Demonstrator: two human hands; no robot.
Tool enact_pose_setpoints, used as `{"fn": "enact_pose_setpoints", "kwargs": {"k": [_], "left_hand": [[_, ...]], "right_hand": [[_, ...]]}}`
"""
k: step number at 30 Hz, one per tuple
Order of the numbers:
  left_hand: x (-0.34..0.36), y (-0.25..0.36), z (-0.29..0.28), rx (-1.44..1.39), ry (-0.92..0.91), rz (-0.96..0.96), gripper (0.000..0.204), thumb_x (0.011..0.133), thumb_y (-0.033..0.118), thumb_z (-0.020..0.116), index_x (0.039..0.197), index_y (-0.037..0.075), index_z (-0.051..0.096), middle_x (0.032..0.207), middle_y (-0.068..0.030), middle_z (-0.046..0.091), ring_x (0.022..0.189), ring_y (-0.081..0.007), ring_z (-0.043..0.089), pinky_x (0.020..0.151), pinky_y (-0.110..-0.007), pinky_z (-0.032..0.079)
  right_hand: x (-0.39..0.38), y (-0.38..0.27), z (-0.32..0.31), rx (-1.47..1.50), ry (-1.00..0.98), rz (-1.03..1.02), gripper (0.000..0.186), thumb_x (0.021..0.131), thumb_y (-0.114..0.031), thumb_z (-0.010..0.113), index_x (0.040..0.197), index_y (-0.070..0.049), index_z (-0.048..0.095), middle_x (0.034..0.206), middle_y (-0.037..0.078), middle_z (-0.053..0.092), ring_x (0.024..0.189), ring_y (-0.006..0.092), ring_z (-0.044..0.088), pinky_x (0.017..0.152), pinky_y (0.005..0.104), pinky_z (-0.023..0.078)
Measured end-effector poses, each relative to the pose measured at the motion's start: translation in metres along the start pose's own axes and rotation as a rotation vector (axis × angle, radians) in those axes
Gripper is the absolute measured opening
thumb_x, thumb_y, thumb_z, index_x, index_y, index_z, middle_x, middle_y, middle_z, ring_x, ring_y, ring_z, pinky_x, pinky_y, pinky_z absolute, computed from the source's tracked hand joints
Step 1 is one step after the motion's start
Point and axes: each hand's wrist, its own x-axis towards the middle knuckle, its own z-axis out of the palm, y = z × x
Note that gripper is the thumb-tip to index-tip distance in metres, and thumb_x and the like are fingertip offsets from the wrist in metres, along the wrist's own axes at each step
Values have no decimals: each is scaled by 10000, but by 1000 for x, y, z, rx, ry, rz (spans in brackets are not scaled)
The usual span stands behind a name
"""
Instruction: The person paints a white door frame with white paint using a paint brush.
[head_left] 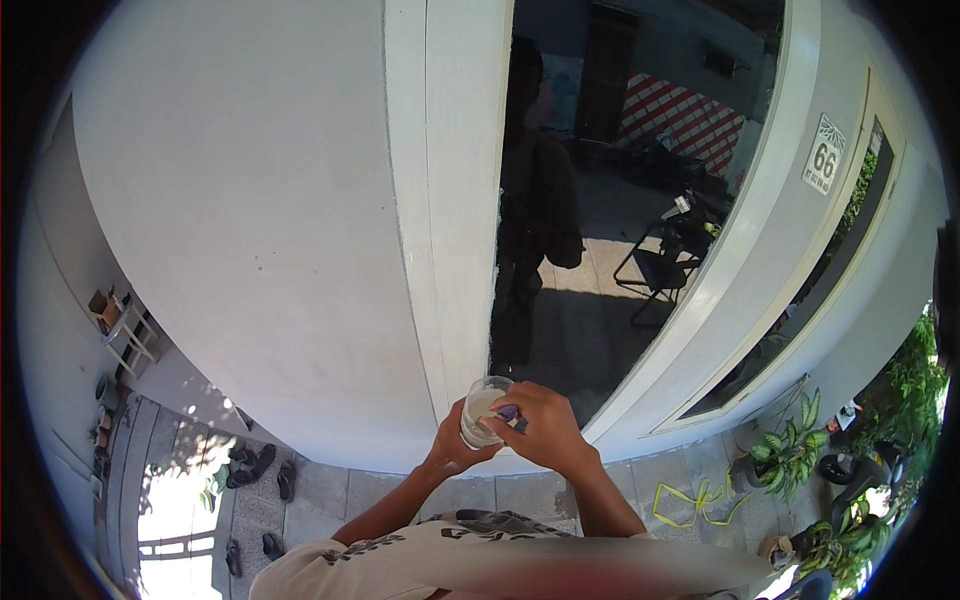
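My left hand (pixel 456 446) is closed round a clear cup (pixel 488 386), holding it in front of the dark window pane. Pale, cloudy contents show through the cup's wall. At the cup's mouth, my right hand (pixel 548 424) pinches a small purple thing (pixel 508 412). Its lower part is hidden by the fingers and the cup, so I cannot make out its kind. Just beyond both hands stand the white window frame (pixel 458 250) and the dark glass (pixel 580 330), which reflects a person and a chair.
A white wall (pixel 250 230) lies left of the frame. Several dark shoes (pixel 262 464) sit on the paving at lower left. To the right are a yellow strap (pixel 700 500) on the floor and a potted plant (pixel 790 445). A small table (pixel 130 335) stands far left.
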Motion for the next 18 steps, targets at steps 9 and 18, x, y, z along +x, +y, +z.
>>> {"fn": "enact_pose_setpoints", "kwargs": {"k": [9,18], "left_hand": [[-5,-7,-4,-13,25,25,915,722,195,917,1444,-5,391,1270,-164,633,1146,-269,657,991,-389,534],[-8,-4,-4,5,22,65,898,724,190,912,1437,-7,403,1271,-170,634,1150,-275,656,993,-387,528]], "right_hand": [[-6,-9,-7,138,99,40,187,823,-133,834,924,-28,717,828,109,668,729,266,668,634,341,531],[-12,-10,-11,204,53,32,193,818,-106,844,957,-33,731,824,108,654,713,236,647,625,323,510]]}}
